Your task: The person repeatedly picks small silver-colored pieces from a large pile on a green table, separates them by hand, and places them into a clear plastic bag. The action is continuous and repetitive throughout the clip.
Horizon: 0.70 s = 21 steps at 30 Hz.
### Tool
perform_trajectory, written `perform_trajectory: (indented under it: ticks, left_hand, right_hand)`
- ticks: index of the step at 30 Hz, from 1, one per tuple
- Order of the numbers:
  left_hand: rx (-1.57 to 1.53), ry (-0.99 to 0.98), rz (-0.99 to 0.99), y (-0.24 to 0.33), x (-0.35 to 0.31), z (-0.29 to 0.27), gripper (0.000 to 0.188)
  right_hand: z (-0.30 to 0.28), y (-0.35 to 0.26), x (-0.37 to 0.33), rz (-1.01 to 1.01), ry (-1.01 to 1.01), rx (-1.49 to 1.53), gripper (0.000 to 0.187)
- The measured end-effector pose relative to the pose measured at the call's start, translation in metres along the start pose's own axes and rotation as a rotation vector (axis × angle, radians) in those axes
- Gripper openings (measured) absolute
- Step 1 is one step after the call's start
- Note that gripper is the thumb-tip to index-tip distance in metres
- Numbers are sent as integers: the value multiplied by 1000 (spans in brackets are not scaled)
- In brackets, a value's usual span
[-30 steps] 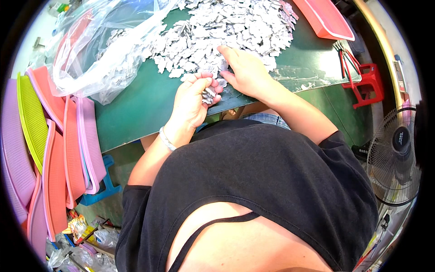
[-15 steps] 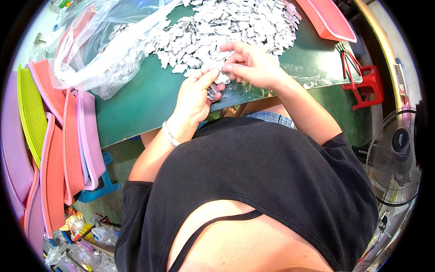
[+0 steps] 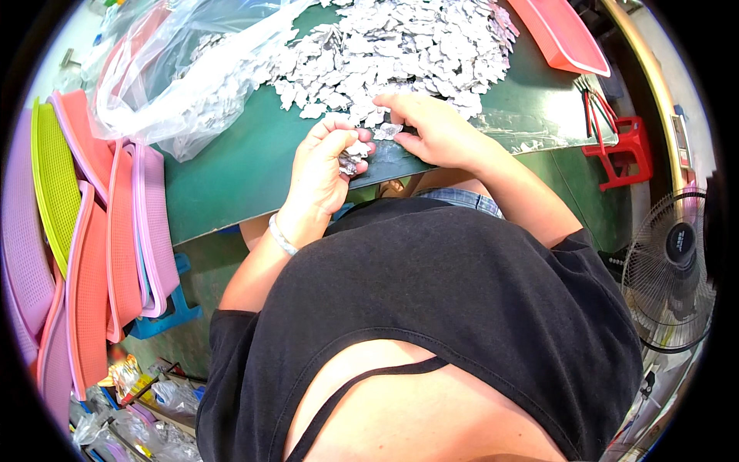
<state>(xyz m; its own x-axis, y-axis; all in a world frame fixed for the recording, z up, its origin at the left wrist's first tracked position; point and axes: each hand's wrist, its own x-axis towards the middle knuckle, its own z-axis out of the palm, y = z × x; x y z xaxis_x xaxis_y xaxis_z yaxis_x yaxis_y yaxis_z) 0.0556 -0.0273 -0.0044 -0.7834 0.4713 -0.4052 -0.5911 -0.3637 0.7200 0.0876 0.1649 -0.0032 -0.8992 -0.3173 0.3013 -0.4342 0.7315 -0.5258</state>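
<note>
Green worktable [image 3: 223, 181], heap of flat jagged whitish-silver pieces [image 3: 416, 54] beyond both hands. Left hand [image 3: 323, 158]: fingers curled around several small silvery pieces [image 3: 351, 160]. Right hand [image 3: 440, 135]: thumb and forefinger spread, single jagged silvery piece [image 3: 387, 132] just beside thumb tip; contact unclear.

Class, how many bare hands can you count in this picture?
2: the left hand, holding small silvery pieces; the right hand, at the near side of the pale pile. No others show.
</note>
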Motion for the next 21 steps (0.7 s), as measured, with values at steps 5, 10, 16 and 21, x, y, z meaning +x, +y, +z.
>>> perform_trajectory:
  ticks: [5, 10, 16, 21]
  left_hand:
    - [20, 1, -11, 0, 0, -6, 10]
    - [98, -26, -15, -2, -2, -1, 11]
    - [-19, -47, -33, 0, -1, -8, 10]
    - [-72, -40, 0, 6, -5, -10, 7]
  right_hand:
    - [-6, -6, 4, 279, -142, 301, 46]
    - [-5, -10, 10, 390, -40, 940, 36]
    - [2, -6, 24, 136, 62, 307, 37]
    - [9, -4, 35, -84, 46, -163, 43]
